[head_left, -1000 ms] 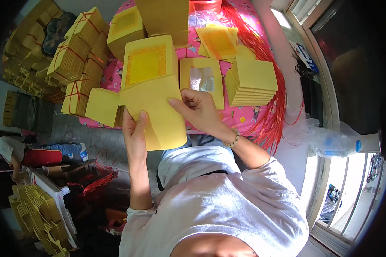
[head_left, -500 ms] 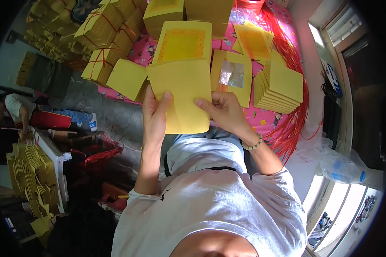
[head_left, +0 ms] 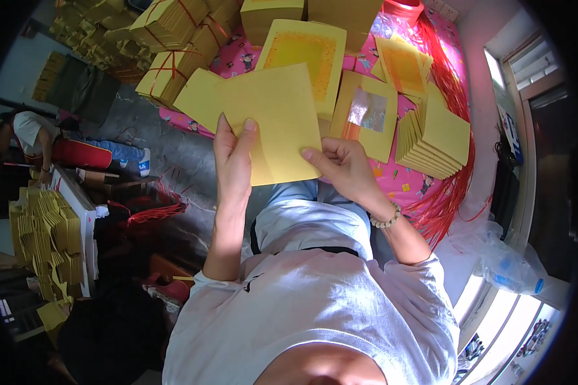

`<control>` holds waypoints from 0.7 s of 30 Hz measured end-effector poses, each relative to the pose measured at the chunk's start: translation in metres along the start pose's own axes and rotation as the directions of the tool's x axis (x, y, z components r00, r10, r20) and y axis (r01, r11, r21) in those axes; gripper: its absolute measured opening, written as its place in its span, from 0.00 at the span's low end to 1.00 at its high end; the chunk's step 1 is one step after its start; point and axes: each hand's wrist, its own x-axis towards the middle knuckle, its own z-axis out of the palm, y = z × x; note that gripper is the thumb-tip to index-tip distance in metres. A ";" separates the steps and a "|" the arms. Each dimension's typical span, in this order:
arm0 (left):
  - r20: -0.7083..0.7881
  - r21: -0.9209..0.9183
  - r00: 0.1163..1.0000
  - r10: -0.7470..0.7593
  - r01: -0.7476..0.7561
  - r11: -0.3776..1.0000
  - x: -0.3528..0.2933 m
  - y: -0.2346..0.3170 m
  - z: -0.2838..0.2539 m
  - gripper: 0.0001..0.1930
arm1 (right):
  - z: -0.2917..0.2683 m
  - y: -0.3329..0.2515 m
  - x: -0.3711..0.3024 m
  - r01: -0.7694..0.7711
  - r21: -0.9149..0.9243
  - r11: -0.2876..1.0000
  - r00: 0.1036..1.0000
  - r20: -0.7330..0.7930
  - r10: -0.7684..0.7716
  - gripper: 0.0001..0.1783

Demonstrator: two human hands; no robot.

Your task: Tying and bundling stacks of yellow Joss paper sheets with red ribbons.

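A yellow sheet of paper (head_left: 277,119) is held up between my hands, tilted slightly, its plain side facing me. My left hand (head_left: 234,154) grips its lower left edge, thumb on top and fingers behind. At the lower right corner, my right hand (head_left: 350,170) pinches it with thumb and bent fingers. Whether it is one sheet or a thin few, I cannot tell. Behind it lies a yellow paper pile with an orange-bordered print (head_left: 324,70), partly covered. To the right is a paper pile bearing a silver foil square (head_left: 367,109).
A fanned paper stack (head_left: 440,144) and red strands (head_left: 459,128) lie on the pink tablecloth (head_left: 392,176). Red-tied paper bundles (head_left: 167,77) stand at the far left. Another person (head_left: 35,138) bends at the left, near a table with paper stacks (head_left: 51,237). A plastic bag (head_left: 510,266) sits right.
The held paper has turned a little and come away from the printed pile, showing more of it. Both hands keep their grip. The whole view has shifted slightly.
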 end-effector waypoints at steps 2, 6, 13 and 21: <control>-0.032 0.016 0.999 0.023 -0.022 1.000 -0.005 -0.004 -0.008 0.18 | 0.005 -0.003 0.000 -0.010 -0.057 0.998 1.000 0.002 0.010 0.14; -0.154 0.005 0.983 0.102 -0.102 0.995 -0.013 -0.003 -0.021 0.18 | 0.018 -0.002 -0.002 -0.060 -0.028 0.998 0.995 0.083 0.062 0.13; -0.291 -0.007 0.955 0.056 -0.060 0.998 -0.040 -0.020 -0.059 0.20 | 0.037 -0.010 0.010 -0.016 -0.209 0.978 0.978 0.201 0.059 0.15; -0.326 -0.065 0.945 -0.022 0.000 0.998 -0.039 -0.016 -0.081 0.21 | 0.067 -0.034 0.066 0.215 -0.321 0.922 0.956 0.262 -0.132 0.12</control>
